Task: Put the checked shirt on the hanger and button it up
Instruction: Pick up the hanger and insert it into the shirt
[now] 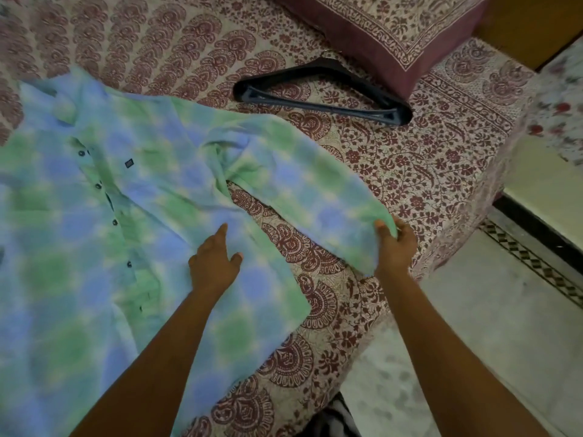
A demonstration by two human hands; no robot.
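Cotton checks, green and blue: the checked shirt [126, 200] sits under both our hands. Left hand [214, 263] lies flat on the shirt body, fingers straight, pressing the cloth down near its side edge. Right hand [396, 247] pinches the end of the sleeve [299, 184] between thumb and fingers, at the edge of the bedspread [426, 159]. Shirt is spread front-up across the bed, collar off to the far left. Dark buttons run down the placket; whether they are fastened we cannot tell through the blur.

Step, as we judge it: laying the shirt out, hanger not yet in. Beyond the sleeve, well apart from either hand, the black hanger [328, 65] lies flat beside the pillow [394, 33]. Next move calls for reaching across for it, then opening the front enough to feed its shoulders in under the collar.
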